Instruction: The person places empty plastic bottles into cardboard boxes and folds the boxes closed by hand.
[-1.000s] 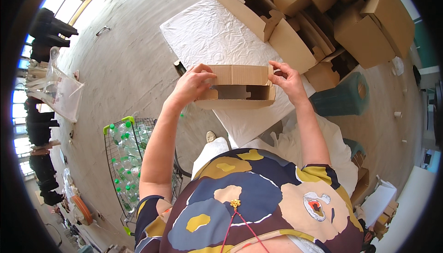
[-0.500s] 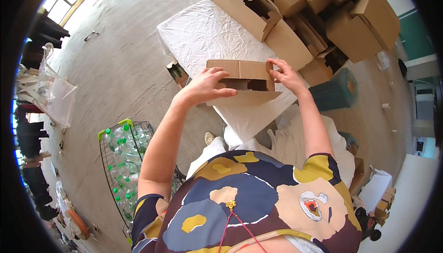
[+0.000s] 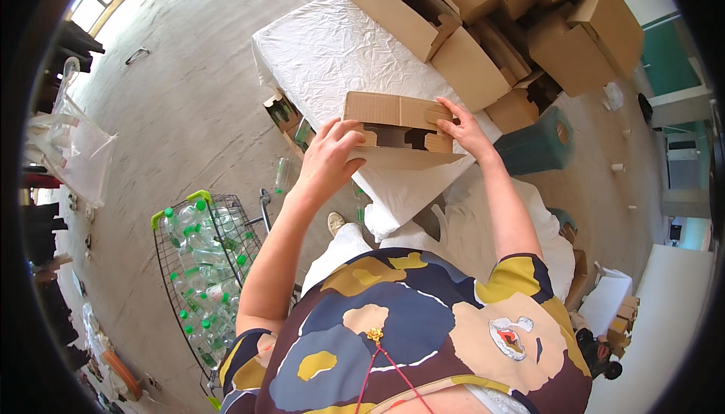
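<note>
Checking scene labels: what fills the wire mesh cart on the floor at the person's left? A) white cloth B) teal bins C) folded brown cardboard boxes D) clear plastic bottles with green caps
D: the wire mesh cart is packed with clear plastic bottles with green caps; the brown cardboard boxes are stacked on the white-covered table instead.
</note>
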Motion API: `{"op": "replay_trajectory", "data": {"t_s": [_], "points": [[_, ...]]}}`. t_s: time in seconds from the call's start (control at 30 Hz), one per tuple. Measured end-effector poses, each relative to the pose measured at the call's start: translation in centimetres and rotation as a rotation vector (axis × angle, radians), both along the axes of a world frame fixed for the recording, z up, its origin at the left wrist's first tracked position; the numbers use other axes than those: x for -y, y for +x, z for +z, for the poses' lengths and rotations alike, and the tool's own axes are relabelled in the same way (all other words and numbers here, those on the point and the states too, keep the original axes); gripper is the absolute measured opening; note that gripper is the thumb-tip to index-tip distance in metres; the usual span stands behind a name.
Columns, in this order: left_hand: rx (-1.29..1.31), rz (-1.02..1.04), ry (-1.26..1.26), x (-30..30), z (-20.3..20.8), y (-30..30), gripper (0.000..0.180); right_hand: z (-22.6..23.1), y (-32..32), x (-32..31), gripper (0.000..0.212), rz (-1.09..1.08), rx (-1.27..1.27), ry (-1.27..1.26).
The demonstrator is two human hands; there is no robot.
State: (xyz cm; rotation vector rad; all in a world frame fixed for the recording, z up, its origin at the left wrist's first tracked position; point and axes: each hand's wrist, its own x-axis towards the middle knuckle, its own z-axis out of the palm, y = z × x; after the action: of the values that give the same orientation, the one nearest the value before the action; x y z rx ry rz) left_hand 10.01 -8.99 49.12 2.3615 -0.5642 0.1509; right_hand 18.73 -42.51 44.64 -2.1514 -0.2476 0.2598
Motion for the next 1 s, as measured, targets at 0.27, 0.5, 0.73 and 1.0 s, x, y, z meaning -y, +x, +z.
{"op": "replay_trajectory", "data": {"t_s": [0.27, 0.5, 0.73, 1.0], "points": [[-0.19, 0.347, -0.542, 1.6, -3.4, -2.6, 0.029, -1.9, -0.2, 0.2, 0.056, 0.057, 0.222, 0.053], [-0.192, 0.674, -0.608, 4.6, -5.5, -1.2, 0.022, -2.1, -0.2, 0.6, 0.054, 0.079, 0.34, 0.009], [0.02, 0.731, -0.365, 6.8, -4.8, 0.3, 0.043, -2.2, -0.6, 0.8, 0.055, 0.06, 0.296, 0.039], [-0.657, 0.847, -0.901, 7.3, -4.3, 0.9, 0.055, -2.9, -0.1, 0.9, 0.052, 0.023, 0.059, 0.36]]}}
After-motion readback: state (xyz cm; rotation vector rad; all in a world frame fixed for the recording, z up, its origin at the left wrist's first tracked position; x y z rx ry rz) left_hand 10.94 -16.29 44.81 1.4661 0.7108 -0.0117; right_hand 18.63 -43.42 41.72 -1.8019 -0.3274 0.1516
